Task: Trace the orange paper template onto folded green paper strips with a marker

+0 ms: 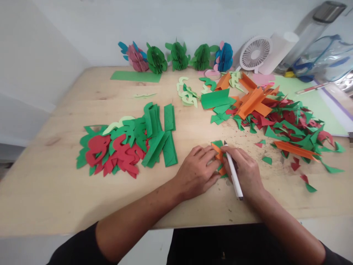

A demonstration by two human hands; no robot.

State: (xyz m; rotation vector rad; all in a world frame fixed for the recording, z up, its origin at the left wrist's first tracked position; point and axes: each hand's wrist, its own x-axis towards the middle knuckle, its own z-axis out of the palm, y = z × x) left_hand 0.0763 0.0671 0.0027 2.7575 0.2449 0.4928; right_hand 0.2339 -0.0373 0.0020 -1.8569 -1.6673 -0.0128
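Near the table's front edge, my left hand (197, 172) presses an orange paper piece (217, 149) down with its fingertips. Green paper (217, 142) shows beneath and around the orange. My right hand (246, 171) is closed around a white pen (234, 174), its dark tip pointing away from me beside the orange piece. The fingers of both hands nearly meet and hide much of the paper. Left of my left hand lie folded green strips (170, 149), next to a pile of red cut shapes (121, 154) mixed with green ones.
Orange folded papers (255, 101) and red and green scraps (300, 125) cover the right side. Paper honeycomb figures (178, 57) line the wall, beside a small white fan (255, 53) and a bottle (309, 33). A flat green strip (135, 76) lies at the back left.
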